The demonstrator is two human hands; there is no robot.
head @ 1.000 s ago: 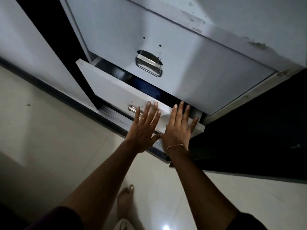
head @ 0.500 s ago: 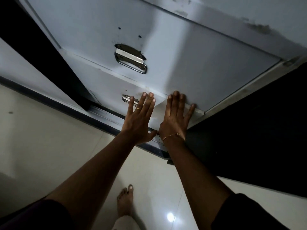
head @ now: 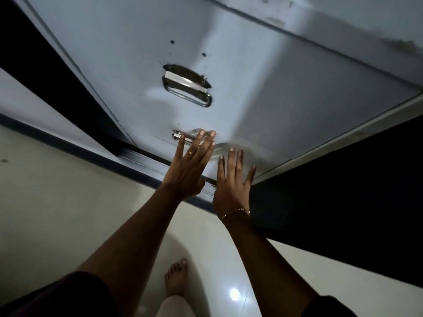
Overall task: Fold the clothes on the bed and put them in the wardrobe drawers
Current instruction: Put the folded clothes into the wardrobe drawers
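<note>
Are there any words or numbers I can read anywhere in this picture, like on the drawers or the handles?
None: no words, numbers, labels or signs can be read anywhere.
The upper drawer and lower drawer fronts show only dark specks and scuffs.
The upper handle and lower handle are plain metal.
The left hand and right hand carry a plain ring and bracelet.

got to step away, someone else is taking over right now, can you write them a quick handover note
Left hand: open, flat, fingers over the lower drawer handle.
Right hand: open, flat, at the lower drawer front.
Both drawers look shut; the upper drawer is untouched.
No clothes in view, and drawer contents cannot be seen.
Left: check the bed for remaining clothes, fold and store them.
</note>
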